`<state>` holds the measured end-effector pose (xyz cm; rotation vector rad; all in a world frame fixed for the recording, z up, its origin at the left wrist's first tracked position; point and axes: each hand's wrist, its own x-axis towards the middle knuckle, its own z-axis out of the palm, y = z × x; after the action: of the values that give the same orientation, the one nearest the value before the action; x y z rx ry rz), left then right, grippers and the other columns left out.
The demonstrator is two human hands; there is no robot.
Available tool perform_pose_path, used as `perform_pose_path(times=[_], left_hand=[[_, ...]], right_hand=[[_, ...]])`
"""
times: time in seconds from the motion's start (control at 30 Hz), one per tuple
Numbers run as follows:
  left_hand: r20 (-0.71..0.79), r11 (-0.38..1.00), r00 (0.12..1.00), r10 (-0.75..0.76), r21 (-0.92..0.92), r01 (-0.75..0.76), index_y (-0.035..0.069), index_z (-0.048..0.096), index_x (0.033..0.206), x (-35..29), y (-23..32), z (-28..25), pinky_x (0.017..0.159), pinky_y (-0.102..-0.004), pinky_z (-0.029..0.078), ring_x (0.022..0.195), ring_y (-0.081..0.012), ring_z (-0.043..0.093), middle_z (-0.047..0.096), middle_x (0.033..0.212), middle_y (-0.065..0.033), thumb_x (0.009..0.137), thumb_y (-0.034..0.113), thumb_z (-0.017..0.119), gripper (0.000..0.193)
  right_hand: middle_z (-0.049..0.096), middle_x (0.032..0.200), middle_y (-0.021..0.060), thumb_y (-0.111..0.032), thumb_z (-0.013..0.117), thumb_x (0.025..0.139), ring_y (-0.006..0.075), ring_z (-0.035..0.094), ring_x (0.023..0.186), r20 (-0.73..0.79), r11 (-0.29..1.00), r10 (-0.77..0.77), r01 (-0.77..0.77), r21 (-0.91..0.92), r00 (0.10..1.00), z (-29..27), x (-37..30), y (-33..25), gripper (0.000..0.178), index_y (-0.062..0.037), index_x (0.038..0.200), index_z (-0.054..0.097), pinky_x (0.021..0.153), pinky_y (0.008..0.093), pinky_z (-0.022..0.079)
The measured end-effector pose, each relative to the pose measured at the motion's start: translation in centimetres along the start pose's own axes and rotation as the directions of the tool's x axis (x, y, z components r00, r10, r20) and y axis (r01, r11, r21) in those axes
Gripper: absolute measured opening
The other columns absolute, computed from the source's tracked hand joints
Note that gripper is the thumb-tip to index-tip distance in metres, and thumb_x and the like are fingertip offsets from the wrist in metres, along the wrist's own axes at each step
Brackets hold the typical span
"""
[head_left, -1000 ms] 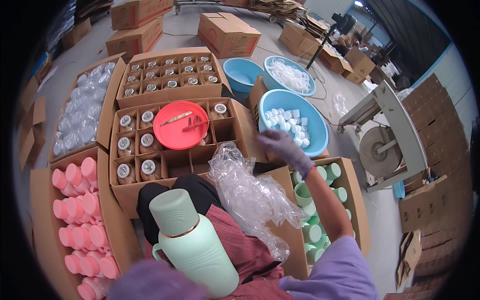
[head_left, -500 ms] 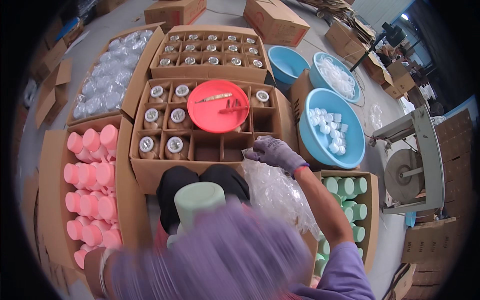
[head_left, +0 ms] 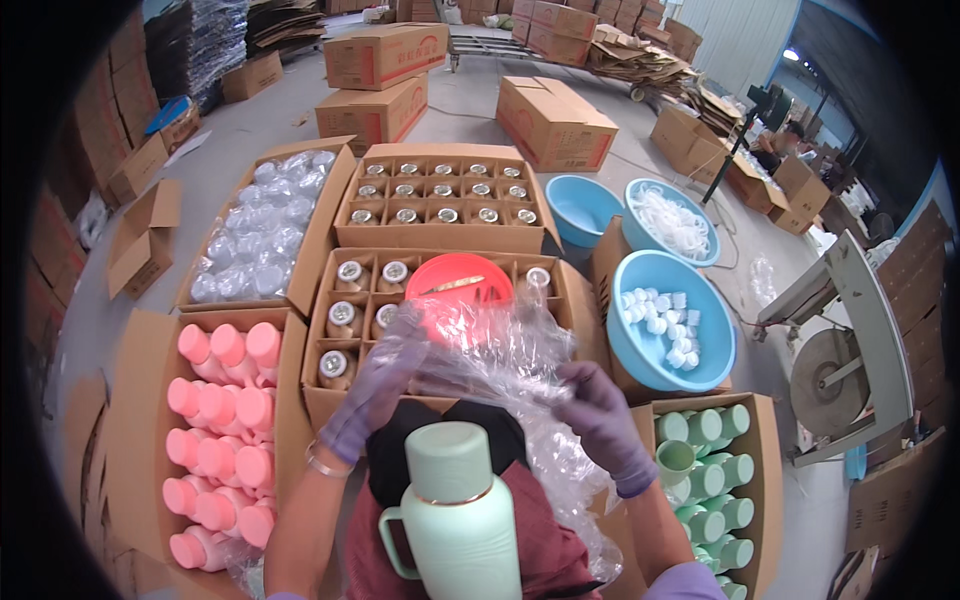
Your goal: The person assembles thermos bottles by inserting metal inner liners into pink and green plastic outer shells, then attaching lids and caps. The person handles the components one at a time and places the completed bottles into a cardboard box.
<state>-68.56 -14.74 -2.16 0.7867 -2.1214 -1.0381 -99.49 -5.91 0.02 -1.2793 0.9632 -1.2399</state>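
Observation:
A clear plastic bag (head_left: 490,345) is stretched between my two gloved hands, above the divided carton. My left hand (head_left: 382,385), in a purple glove, is closed on the bag's left side. The bag's right side is pinched in my right hand (head_left: 608,425), gloved the same way, and more loose film hangs down beside my lap. A pale green vacuum flask (head_left: 455,530) with a side handle and a cup lid stands upright on my lap, touched by neither hand. Through the film I see a red plate (head_left: 455,275) with small tools on it, resting on the carton dividers.
Silver-topped bottle liners fill a divided carton (head_left: 440,235) ahead. Pink flasks (head_left: 225,400) stand boxed at left, green ones (head_left: 705,480) at right. Blue basins (head_left: 650,370) at right hold white caps and white rings. A carton of plastic-wrapped items (head_left: 265,215) is at far left.
The plastic bag has been lifted from beside the carton and spread between both hands. My left hand, blurred over the flask before, has moved forward. The view has tilted up.

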Motion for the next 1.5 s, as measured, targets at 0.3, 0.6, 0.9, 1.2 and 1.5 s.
perform_pose_path(times=[0.3, 0.6, 0.9, 1.2, 1.5], left_hand=[[-0.302, 0.812, 0.759, -0.577, -0.311, 0.493, -0.004, 0.031, 0.147, -19.7, 13.9, 8.9, 0.116, -0.0391, 0.025, 0.139, -0.0292, 0.034, 0.034, 0.150, -0.0192, 0.094, 0.014, 0.055, 0.061], [-0.405, 0.850, 0.749, -0.525, -0.200, 0.488, -0.009, 0.032, 0.142, -23.8, 16.3, 10.7, 0.110, -0.0371, 0.032, 0.133, -0.0309, 0.041, 0.037, 0.146, -0.0265, 0.097, 0.025, 0.057, 0.062], [0.223, 0.156, 0.430, -0.875, -0.711, 0.685, -0.002, 0.029, 0.150, -26.3, 16.4, 7.1, 0.108, -0.0339, 0.041, 0.132, -0.0202, 0.047, 0.044, 0.146, -0.0140, 0.101, 0.022, 0.054, 0.061], [-0.175, 0.718, 0.700, -0.692, -0.267, 0.643, 0.003, 0.053, 0.129, -27.2, 9.3, 6.3, 0.081, -0.0368, 0.056, 0.100, -0.0227, 0.066, 0.063, 0.121, -0.0155, 0.091, 0.024, 0.065, 0.046], [-0.503, 0.393, 0.273, -0.820, -0.842, -0.368, -0.001, 0.058, 0.114, -49.7, 12.1, 12.0, 0.092, -0.0445, 0.055, 0.107, -0.0272, 0.062, 0.061, 0.119, -0.0143, 0.091, 0.014, 0.053, 0.028]], right_hand=[[0.059, 0.082, 0.0084, -0.014, 0.072, 0.083, 0.0268, 0.057, 0.078, 0.442, 0.834, -0.179, 0.374, -0.406, 0.879, 6.0, -11.4, 1.3, 0.014, -0.0066, 0.085, 0.061, 0.077, 0.0398, 0.046], [0.059, 0.082, 0.0054, -0.019, 0.075, 0.080, 0.0256, 0.059, 0.079, 0.532, 0.833, -0.069, 0.342, -0.435, 0.844, 6.7, -16.6, 1.0, 0.018, -0.0087, 0.087, 0.062, 0.073, 0.0370, 0.045], [0.062, 0.075, 0.0142, -0.042, 0.061, 0.093, 0.0305, 0.062, 0.072, 0.705, 0.803, 0.453, 0.095, -0.589, 0.545, 3.1, -21.3, 1.4, 0.037, -0.0068, 0.085, 0.065, 0.068, 0.0401, 0.050], [0.060, 0.109, 0.0158, -0.022, 0.065, 0.087, 0.0339, 0.057, 0.103, 0.700, 0.804, 0.271, 0.244, -0.542, 0.660, 6.2, -19.9, 0.3, 0.027, -0.0053, 0.108, 0.064, 0.088, 0.0442, 0.047], [0.053, 0.110, 0.0151, -0.018, 0.065, 0.080, 0.0335, 0.052, 0.104, 0.852, 0.675, -0.353, 0.735, -0.053, 0.386, 29.1, -9.8, 4.0, 0.024, -0.0094, 0.101, 0.059, 0.097, 0.0468, 0.041]])
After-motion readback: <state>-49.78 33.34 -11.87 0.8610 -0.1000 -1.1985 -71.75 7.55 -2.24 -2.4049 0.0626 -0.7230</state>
